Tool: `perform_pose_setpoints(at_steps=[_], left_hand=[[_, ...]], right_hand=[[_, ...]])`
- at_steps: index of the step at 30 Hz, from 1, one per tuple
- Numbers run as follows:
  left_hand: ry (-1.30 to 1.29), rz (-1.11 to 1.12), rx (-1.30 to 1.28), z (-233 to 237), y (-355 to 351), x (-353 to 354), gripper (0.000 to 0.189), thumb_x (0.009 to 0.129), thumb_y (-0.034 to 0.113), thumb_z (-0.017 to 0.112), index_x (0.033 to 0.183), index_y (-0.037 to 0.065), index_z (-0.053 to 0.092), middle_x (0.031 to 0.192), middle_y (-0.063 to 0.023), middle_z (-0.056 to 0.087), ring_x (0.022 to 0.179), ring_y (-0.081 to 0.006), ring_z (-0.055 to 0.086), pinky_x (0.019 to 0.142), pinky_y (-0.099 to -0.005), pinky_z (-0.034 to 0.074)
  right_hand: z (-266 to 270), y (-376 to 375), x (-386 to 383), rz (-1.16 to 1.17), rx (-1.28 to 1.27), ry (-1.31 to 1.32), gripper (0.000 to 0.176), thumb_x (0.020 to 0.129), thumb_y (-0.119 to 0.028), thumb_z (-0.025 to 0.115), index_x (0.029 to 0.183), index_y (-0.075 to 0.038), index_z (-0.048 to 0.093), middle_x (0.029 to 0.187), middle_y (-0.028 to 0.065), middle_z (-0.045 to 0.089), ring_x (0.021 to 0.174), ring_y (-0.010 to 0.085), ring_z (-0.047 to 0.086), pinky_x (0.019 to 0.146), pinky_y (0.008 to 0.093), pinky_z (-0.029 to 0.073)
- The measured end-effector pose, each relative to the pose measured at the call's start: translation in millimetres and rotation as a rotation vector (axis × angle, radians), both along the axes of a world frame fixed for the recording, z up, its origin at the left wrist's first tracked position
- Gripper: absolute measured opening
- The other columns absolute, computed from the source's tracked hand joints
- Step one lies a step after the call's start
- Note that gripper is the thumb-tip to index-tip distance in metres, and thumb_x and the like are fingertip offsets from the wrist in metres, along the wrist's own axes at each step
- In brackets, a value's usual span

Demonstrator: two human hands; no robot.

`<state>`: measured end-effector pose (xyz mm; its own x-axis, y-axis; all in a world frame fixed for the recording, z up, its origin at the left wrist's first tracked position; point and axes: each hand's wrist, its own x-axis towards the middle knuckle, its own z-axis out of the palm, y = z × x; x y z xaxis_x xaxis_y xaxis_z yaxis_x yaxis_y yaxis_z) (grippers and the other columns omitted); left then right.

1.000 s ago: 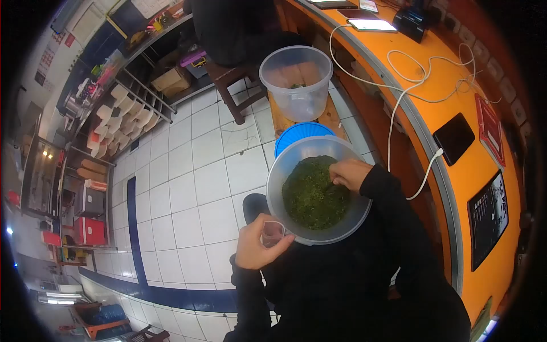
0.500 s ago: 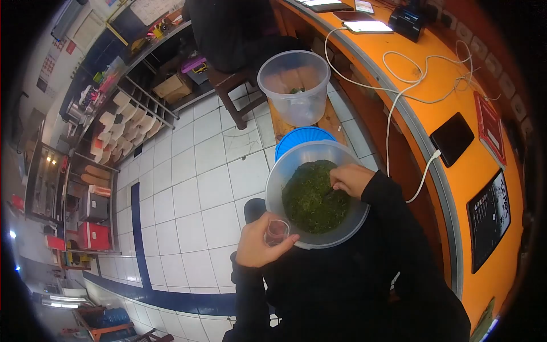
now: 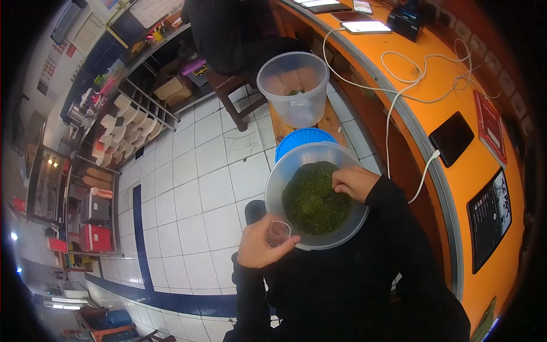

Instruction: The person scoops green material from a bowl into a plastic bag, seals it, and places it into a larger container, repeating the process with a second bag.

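Fingers (image 3: 338,186) of right hand (image 3: 356,183) still in green leaves (image 3: 310,202), barely shifted

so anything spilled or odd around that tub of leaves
Nothing stands out. The green leaves sit inside the clear tub, none visible on the floor tiles. The left hand holds a small clear cup beside the tub; the right hand rests in the leaves.

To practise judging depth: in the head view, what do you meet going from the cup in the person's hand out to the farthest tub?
Small cup → bowl of greens → blue lid → clear tub.
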<state>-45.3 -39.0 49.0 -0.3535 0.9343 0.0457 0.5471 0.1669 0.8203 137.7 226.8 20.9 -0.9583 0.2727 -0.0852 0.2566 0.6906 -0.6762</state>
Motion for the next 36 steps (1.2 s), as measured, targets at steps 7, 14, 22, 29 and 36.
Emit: perform_pose_setpoints(at_steps=[7, 14, 22, 29, 36], left_hand=[[0.171, -0.032, -0.036, 3.5, 12.0, -10.6, 0.045, 0.080, 0.042, 0.086, 0.097, 0.004, 0.067, 0.076, -0.0107, 0.072, 0.069, -0.0259, 0.074, 0.065, -0.0359, 0.058], [0.355, -0.151, 0.014, 14.2, 38.5, -29.4, 0.051, 0.077, 0.044, 0.087, 0.094, 0.001, 0.065, 0.070, -0.0109, 0.068, 0.061, -0.0241, 0.071, 0.059, -0.0332, 0.055], [0.359, -0.168, 0.033, 11.0, 68.2, -15.4, 0.050, 0.078, 0.045, 0.085, 0.093, 0.003, 0.064, 0.072, -0.0153, 0.067, 0.066, -0.0356, 0.069, 0.061, -0.0402, 0.054], [0.222, -0.100, -0.014, 0.2, 62.5, -18.1, 0.050, 0.079, 0.046, 0.084, 0.097, 0.004, 0.065, 0.078, -0.0169, 0.067, 0.073, -0.0382, 0.069, 0.066, -0.0419, 0.053], [-0.192, 0.088, 0.144, -14.7, 35.3, -40.7, 0.036, 0.080, 0.020, 0.089, 0.103, 0.002, 0.067, 0.084, -0.0067, 0.073, 0.079, -0.0143, 0.071, 0.073, -0.0307, 0.058]], right_hand=[[38.6, -3.3, 3.8, -0.038, 0.002, 0.096, 0.012, 0.096, -0.009, 0.065, 0.098, 0.001, 0.060, 0.094, 0.0180, 0.067, 0.094, 0.0363, 0.066, 0.082, 0.0460, 0.051], [95.4, -8.4, 8.7, -0.065, 0.078, 0.211, 0.010, 0.096, -0.009, 0.064, 0.099, 0.001, 0.060, 0.097, 0.0176, 0.066, 0.095, 0.0363, 0.064, 0.084, 0.0460, 0.050], [72.8, -51.3, -21.5, 0.049, 0.390, 0.348, 0.015, 0.088, -0.010, 0.068, 0.101, -0.006, 0.062, 0.095, 0.0108, 0.060, 0.096, 0.0321, 0.061, 0.088, 0.0422, 0.049], [89.6, -68.8, -7.8, -0.003, 0.531, 0.403, 0.023, 0.084, -0.012, 0.068, 0.106, -0.007, 0.066, 0.106, 0.0069, 0.063, 0.105, 0.0256, 0.060, 0.091, 0.0369, 0.049], [103.2, -57.2, 19.7, -0.254, 0.277, 0.522, 0.015, 0.089, -0.008, 0.070, 0.103, -0.003, 0.071, 0.098, 0.0100, 0.065, 0.100, 0.0289, 0.063, 0.088, 0.0399, 0.051]])
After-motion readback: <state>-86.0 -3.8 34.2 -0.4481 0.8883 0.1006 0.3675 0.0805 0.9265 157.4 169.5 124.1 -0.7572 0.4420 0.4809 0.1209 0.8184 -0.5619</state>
